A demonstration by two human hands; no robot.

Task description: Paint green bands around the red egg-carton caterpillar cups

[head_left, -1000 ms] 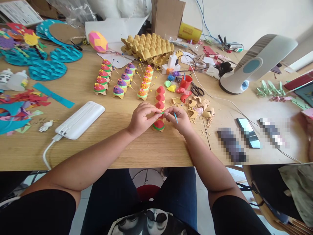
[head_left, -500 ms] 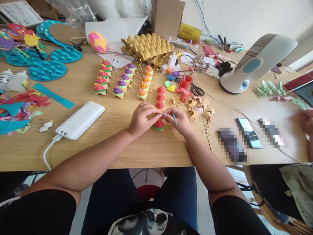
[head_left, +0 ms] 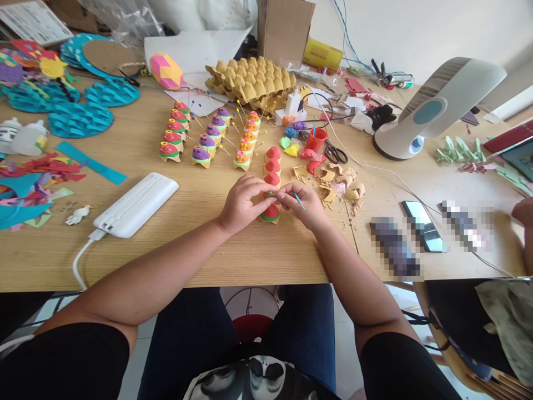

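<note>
My left hand (head_left: 241, 203) and my right hand (head_left: 302, 205) meet fingertip to fingertip over a row of red-topped egg-carton cups (head_left: 272, 166) on the wooden table (head_left: 200, 244). Between the pinched fingers of both hands runs a thin green strip of clay (head_left: 271, 194). A short blue stick (head_left: 298, 200) is also tucked in my right hand. Just below the hands stands the nearest cup (head_left: 270, 213), red with a green band.
Three rows of painted cups (head_left: 210, 136) stand behind, then egg trays (head_left: 250, 83). A white power bank (head_left: 135, 204) lies left, a desk fan (head_left: 433, 108) right, scissors and a red cup (head_left: 317, 139) between. Carton scraps (head_left: 339, 183) and phones (head_left: 422, 225) lie right. Another person's hand (head_left: 525, 214) shows at the right edge.
My hands have drawn slightly closer together over the cup, and the blue stick has tilted a little. The other person's hand at the right edge has shifted.
</note>
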